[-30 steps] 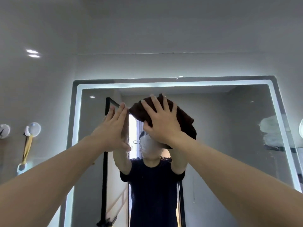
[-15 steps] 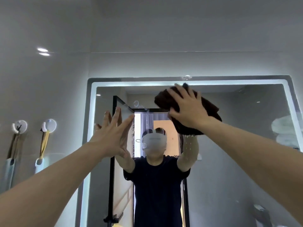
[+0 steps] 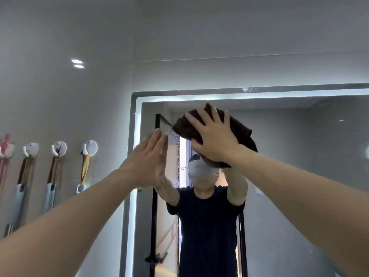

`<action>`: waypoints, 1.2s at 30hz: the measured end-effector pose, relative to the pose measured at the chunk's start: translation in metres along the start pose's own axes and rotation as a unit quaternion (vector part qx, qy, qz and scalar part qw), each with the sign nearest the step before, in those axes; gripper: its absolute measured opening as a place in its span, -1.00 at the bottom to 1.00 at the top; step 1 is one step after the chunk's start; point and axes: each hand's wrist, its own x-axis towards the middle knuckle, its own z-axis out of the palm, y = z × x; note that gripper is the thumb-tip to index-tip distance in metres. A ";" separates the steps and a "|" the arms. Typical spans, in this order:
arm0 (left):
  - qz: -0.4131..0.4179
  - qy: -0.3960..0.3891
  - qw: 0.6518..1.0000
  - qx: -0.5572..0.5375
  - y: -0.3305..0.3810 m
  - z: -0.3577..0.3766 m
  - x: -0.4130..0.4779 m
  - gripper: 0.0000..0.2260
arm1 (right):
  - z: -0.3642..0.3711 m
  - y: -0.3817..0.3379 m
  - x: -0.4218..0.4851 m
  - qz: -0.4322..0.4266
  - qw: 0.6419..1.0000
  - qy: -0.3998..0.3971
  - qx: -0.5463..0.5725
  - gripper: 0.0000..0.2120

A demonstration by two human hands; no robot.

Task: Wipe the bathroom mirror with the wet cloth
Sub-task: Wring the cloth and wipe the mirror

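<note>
The bathroom mirror [image 3: 299,176] with a lit border fills the right half of the view. A dark brown cloth [image 3: 241,128] lies flat against the glass near the mirror's upper left part. My right hand [image 3: 213,136] presses on the cloth with straight, spread fingers. My left hand [image 3: 147,162] is raised beside it, left of the cloth, with straight fingers held together near the glass; whether it touches the glass I cannot tell. The mirror reflects a person in a dark shirt with both arms raised.
On the white wall left of the mirror, several round white hooks [image 3: 89,147] carry hanging brushes [image 3: 82,176] with long handles. A black door frame [image 3: 154,196] shows in the reflection. Water drops [image 3: 176,140] streak the glass near my left hand.
My right hand has slid the cloth leftward and slightly down across the glass. My left hand stays raised beside it. The view has turned left, showing more wall hooks.
</note>
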 end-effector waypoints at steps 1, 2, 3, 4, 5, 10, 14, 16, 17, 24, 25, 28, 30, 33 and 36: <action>0.000 0.000 1.000 0.021 -0.006 0.002 -0.005 0.31 | 0.004 -0.005 -0.013 -0.026 1.000 -0.006 -0.004 -0.27; -0.012 -0.001 1.000 0.024 -0.012 0.006 -0.009 0.32 | 0.009 -0.008 -0.026 -0.057 0.998 -0.011 -0.012 -0.26; -0.030 -0.001 1.000 0.008 -0.016 0.010 -0.012 0.35 | 0.013 -0.009 -0.039 -0.097 0.995 -0.020 -0.025 -0.25; -0.049 -0.001 0.999 -0.022 -0.019 0.013 -0.014 0.39 | 0.017 -0.007 -0.051 -0.140 0.989 -0.032 -0.042 -0.24; -0.062 -0.003 0.997 -0.050 -0.022 0.017 -0.014 0.41 | 0.019 -0.003 -0.061 -0.185 0.980 -0.047 -0.060 -0.23; -0.070 0.003 0.996 -0.057 -0.024 0.025 -0.012 0.37 | 0.006 0.028 -0.062 -0.252 0.959 -0.078 -0.104 -0.24; -0.076 0.014 0.996 -0.050 -0.024 0.030 -0.010 0.36 | -0.006 0.035 -0.022 -0.097 0.993 -0.037 -0.053 -0.22; -0.075 0.021 0.996 -0.049 -0.024 0.031 -0.009 0.38 | -0.012 0.029 0.009 -0.033 0.999 -0.006 -0.017 -0.26; -0.074 0.024 0.996 -0.051 -0.024 0.031 -0.009 0.37 | -0.014 0.024 0.024 -0.008 1.000 0.010 0.002 -0.28; -0.059 0.051 0.992 -0.095 -0.023 0.027 -0.015 0.33 | -0.010 -0.025 0.097 0.051 0.997 0.053 0.029 -0.30; -0.057 0.052 0.991 -0.107 -0.023 0.027 -0.016 0.34 | -0.008 -0.033 0.101 0.050 0.997 0.056 0.030 -0.30; -0.055 0.053 0.989 -0.125 -0.026 0.029 -0.016 0.35 | -0.002 -0.052 0.099 0.038 0.998 0.054 0.024 -0.31; -0.049 0.053 0.988 -0.134 -0.030 0.027 -0.017 0.35 | 0.002 -0.063 0.087 0.016 0.999 0.044 0.015 -0.30; -0.032 0.052 0.991 -0.122 -0.038 0.029 -0.026 0.31 | 0.009 -0.075 0.055 -0.023 0.999 0.028 0.007 -0.28; -0.038 0.067 0.991 -0.110 -0.042 0.041 -0.038 0.28 | 0.023 -0.086 0.013 -0.076 0.997 0.015 -0.001 -0.26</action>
